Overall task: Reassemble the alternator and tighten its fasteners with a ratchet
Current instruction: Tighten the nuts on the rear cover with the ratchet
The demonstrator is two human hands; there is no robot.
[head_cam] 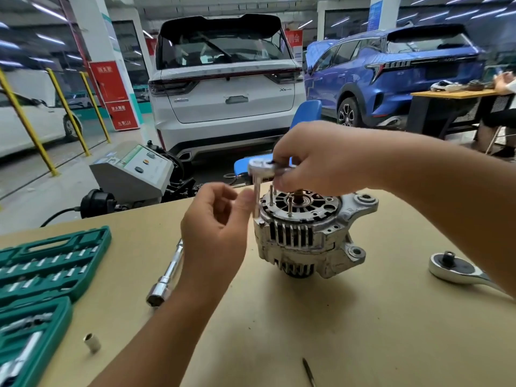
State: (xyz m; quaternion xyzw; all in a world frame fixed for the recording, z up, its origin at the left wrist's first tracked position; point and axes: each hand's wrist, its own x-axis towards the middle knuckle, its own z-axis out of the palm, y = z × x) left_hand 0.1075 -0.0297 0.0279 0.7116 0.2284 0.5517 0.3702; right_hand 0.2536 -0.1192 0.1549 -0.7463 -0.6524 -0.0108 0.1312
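While the alternator (310, 236) is standing mid-table with studs still protruding — assembly looking incomplete — the right hand (321, 160) is gripping a small ratchet (261, 166) on its edge bolt; the left hand (217, 219) is hovering, fingers loosely curled, empty.

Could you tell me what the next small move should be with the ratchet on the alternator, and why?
Probably swing the ratchet handle with the right hand: its long socket stands upright on a bolt at the alternator rim. The left hand hovers beside the socket, ready to steady it.
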